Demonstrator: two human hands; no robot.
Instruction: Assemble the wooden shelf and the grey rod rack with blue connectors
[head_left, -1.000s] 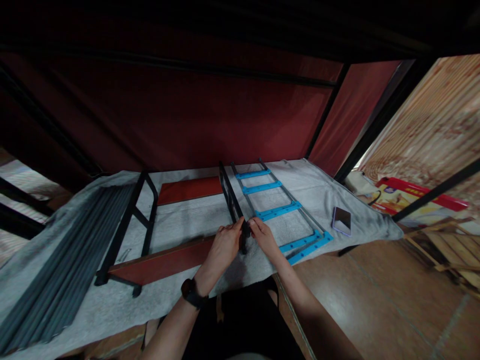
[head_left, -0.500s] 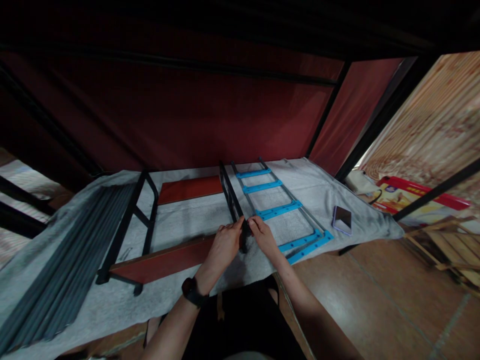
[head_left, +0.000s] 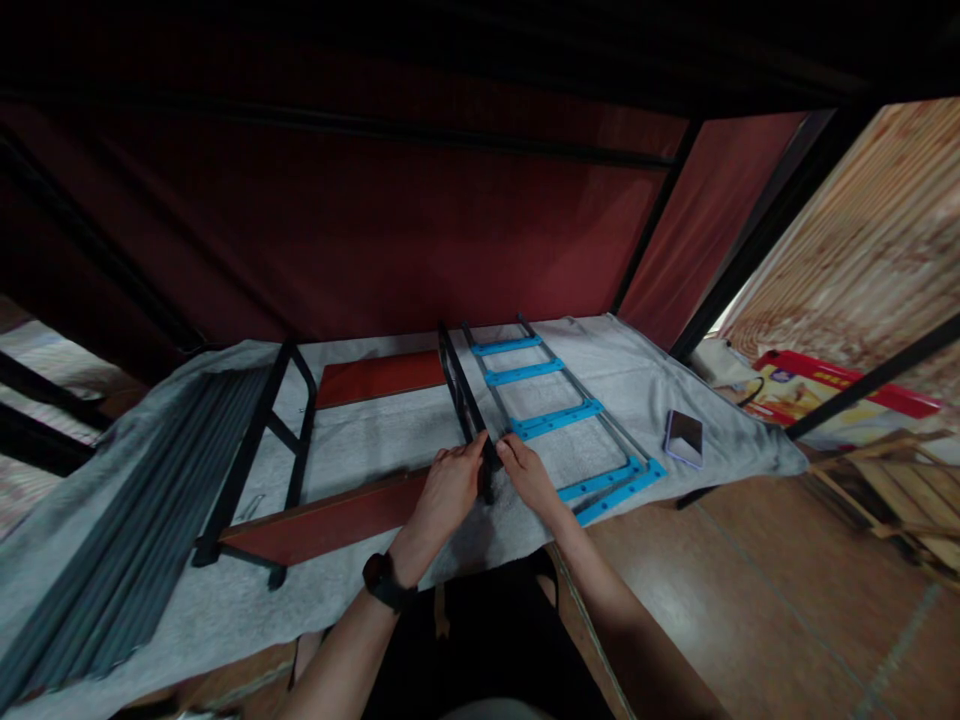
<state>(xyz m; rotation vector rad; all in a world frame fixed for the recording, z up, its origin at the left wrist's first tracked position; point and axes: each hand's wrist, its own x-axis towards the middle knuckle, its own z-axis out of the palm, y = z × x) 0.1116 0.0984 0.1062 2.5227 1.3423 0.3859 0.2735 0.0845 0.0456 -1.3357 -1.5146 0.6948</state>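
Barely anything differs from the frames half a second and a second ago: both hands keep the same pinch, and only the camera drifts a touch. Work reads as a held, fine adjustment at one joint, not a carry or a lift.

Left hand (head_left: 444, 487): fingers pressed together on the near end of the black metal frame (head_left: 466, 405), thumb side toward it. Right hand (head_left: 527, 474): fingers pinching the same end from the 3 o'clock side. That frame end sits at the near edge of the grey cloth (head_left: 375, 435), dead centre, where a red-brown board (head_left: 330, 520) meets it from 9 o'clock.

Blue-runged rack (head_left: 559, 420) lies just beside the hands at 1 o'clock. Phone (head_left: 683, 438) at 3 o'clock. Dark slat bundle (head_left: 135, 530) at 9 o'clock. Black wristband (head_left: 384, 582) on the left wrist.

Writing: red box (head_left: 825, 385) at far 3 o'clock bears print, too blurred to read.
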